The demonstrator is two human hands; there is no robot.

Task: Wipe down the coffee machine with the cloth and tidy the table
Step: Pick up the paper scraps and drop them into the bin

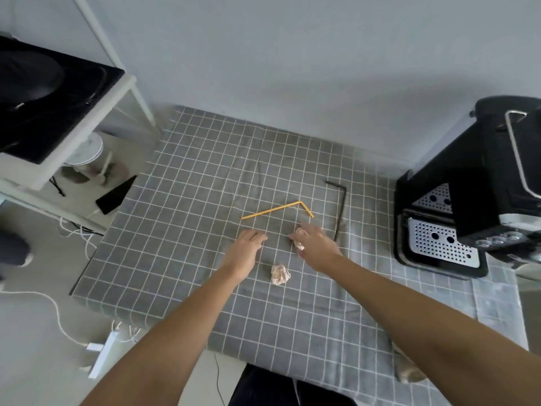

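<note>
A black coffee machine (480,183) with a perforated metal drip tray stands at the table's right edge. On the grey checked tablecloth (175,230) lie a bent yellow straw (272,210), a bent black straw (341,206) and a crumpled paper ball (279,274). My right hand (313,244) is closed around a second crumpled paper ball (299,244), which shows between the fingers. My left hand (247,247) hovers palm down just left of it, fingers loosely curled, holding nothing. No cloth for wiping is in view.
A white shelf frame with a black mat (49,112) stands to the left, with a white bin (87,150) and cables (58,312) on the floor below. The wall runs close behind the table. A dark object (281,388) sits under the near edge.
</note>
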